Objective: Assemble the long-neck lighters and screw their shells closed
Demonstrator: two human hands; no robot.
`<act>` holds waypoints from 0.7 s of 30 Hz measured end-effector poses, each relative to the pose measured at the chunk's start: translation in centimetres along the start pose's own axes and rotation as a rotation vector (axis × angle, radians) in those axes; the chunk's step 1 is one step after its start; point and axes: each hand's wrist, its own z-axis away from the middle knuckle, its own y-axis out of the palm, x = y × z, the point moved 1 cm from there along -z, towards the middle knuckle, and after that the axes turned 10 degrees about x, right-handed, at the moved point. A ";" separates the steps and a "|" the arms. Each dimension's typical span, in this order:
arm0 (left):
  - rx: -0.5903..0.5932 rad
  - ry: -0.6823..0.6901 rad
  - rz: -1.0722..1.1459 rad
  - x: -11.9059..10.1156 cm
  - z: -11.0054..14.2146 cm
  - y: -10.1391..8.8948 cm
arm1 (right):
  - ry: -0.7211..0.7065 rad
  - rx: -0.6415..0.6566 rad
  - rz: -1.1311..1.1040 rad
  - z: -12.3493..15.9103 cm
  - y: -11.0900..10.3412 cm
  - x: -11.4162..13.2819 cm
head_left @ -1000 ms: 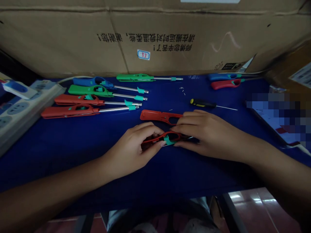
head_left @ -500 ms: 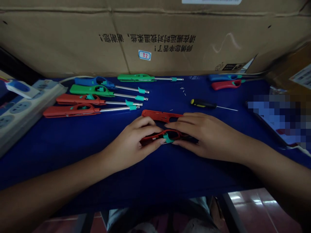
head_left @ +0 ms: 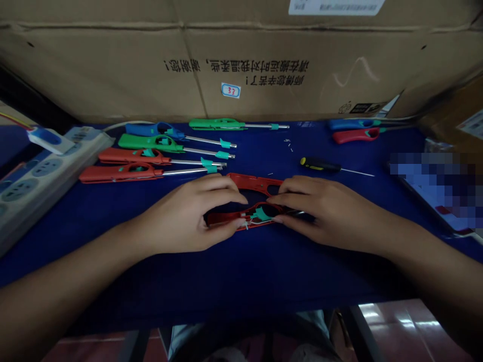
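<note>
Between my hands is an opened red stick lighter point(head_left: 225, 218), its inner parts showing and a teal trigger point(head_left: 261, 215) in the finger loop. My left hand point(head_left: 190, 213) grips the handle end, thumb against the near edge and index finger arched above it. My right hand point(head_left: 322, 211) pinches the front end near the loop, and a bit of metal tube shows past its fingers. Just behind lies a separate red handle shell point(head_left: 251, 181), partly covered by my right fingers. My left palm hides the handle's tail.
Several assembled stick lighters point(head_left: 121, 172) lie at left beside a power strip point(head_left: 49, 171). A green lighter point(head_left: 219, 123), small screws point(head_left: 290, 147) and a screwdriver point(head_left: 320, 164) lie farther back. Two more lighters point(head_left: 354, 134) and a phone point(head_left: 426, 191) are at right. A cardboard box point(head_left: 241, 60) stands behind.
My left hand has slid left along the lighter's handle, and its index finger has lifted. More of the inside now shows. The whole view has shifted slightly.
</note>
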 end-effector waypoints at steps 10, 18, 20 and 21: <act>0.162 0.115 -0.298 -0.2 0.9 -1.7 | -0.153 -0.039 -0.002 -0.3 0.4 0.4; 0.167 0.194 -0.463 -0.7 0.9 -1.5 | -0.151 -0.111 0.055 -0.3 0.5 0.4; 0.165 0.194 -0.483 -0.9 0.9 -1.5 | -0.144 -0.120 0.041 -0.3 0.5 0.5; 0.161 0.195 -0.492 -0.9 0.9 -1.5 | -0.140 -0.114 0.037 -0.3 0.5 0.5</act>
